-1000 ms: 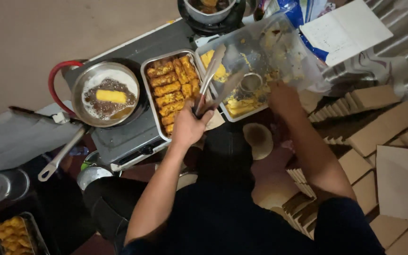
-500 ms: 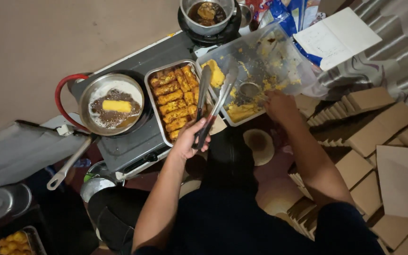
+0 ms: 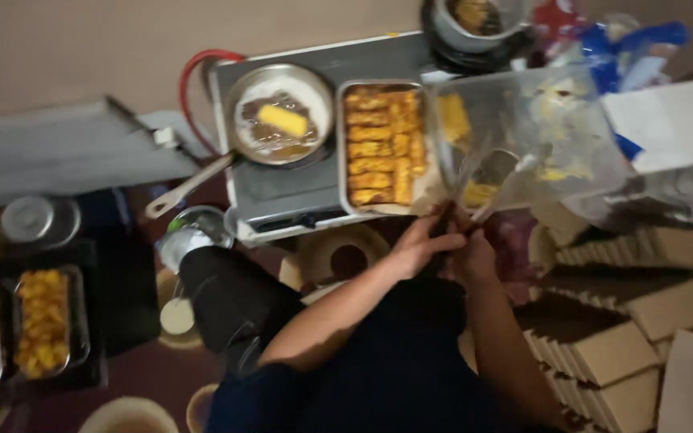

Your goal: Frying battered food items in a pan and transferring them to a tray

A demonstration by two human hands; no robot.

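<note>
My left hand [image 3: 417,245] is closed around the handle end of metal tongs [image 3: 460,178]. The tongs reach up into a clear plastic container [image 3: 559,148] that holds yellow batter scraps. My right hand [image 3: 476,255] sits right against the left one, curled on the handle of a round metal skimmer [image 3: 494,170] that also lies in the container. Left of the container stands a metal tray of golden fried rolls [image 3: 382,144]. Further left, a frying pan [image 3: 244,135] on the portable stove [image 3: 282,192] holds one yellow roll [image 3: 282,120] in oil. The picture is blurred.
A pot [image 3: 475,18] stands behind the container, with white paper [image 3: 675,124] and blue wrappers to its right. Stacks of folded cardboard boxes [image 3: 627,321] fill the right. At the far left are two trays of fried pieces [image 3: 42,321] and a round metal lid [image 3: 30,220].
My right hand has drawn back out of the container to beside my left hand at the tongs' handle. The view has shifted, bringing the left-hand trays into sight.
</note>
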